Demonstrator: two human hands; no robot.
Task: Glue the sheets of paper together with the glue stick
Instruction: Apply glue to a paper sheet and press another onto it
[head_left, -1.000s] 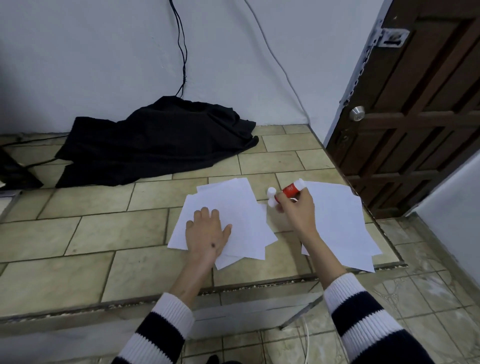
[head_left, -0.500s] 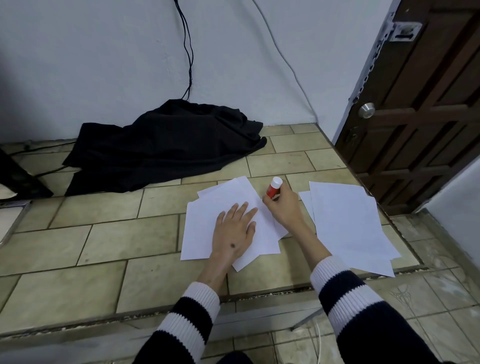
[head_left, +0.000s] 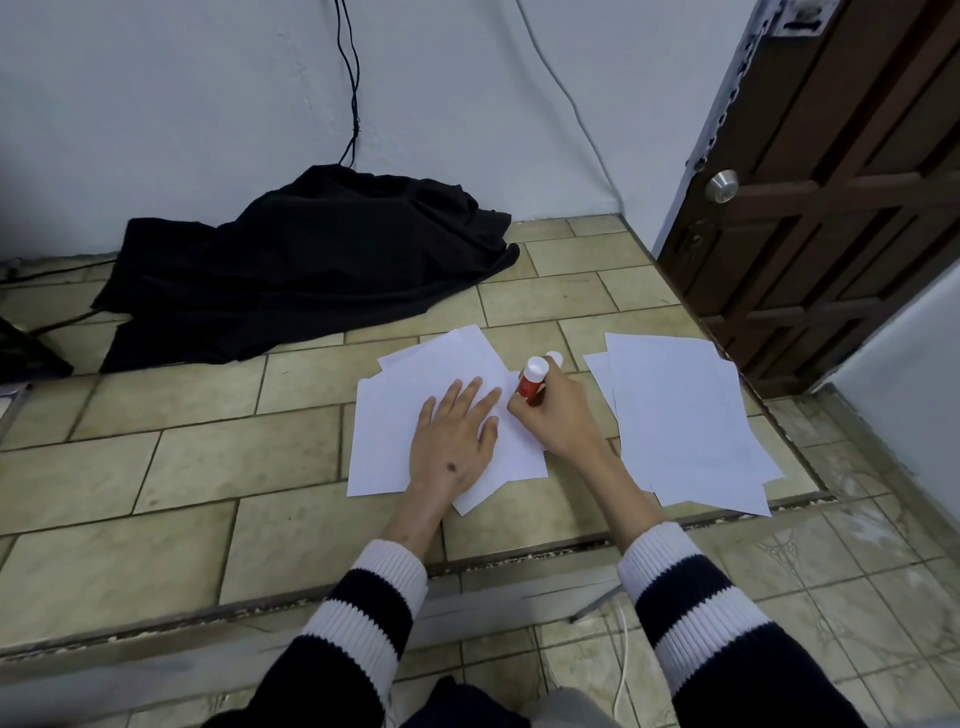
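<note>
A loose stack of white paper sheets (head_left: 395, 415) lies on the tiled ledge. My left hand (head_left: 453, 439) presses flat on it, fingers straight and spread. My right hand (head_left: 553, 415) grips a red glue stick (head_left: 531, 384) with a white end, held upright with its lower end down on the right part of the sheets. A small white cap (head_left: 555, 357) shows just behind the stick; whether my fingers hold it is unclear. A second stack of white sheets (head_left: 685, 415) lies to the right, apart from both hands.
A heap of black cloth (head_left: 311, 260) lies at the back by the wall, with black cables (head_left: 353, 78) hanging above it. A dark wooden door (head_left: 841, 182) stands at the right. The ledge's front edge (head_left: 311, 603) drops to a lower tiled floor.
My right hand brought the glue stick from above the gap between the stacks down onto the left stack and turned it upright. My left hand slid right on the sheets.
</note>
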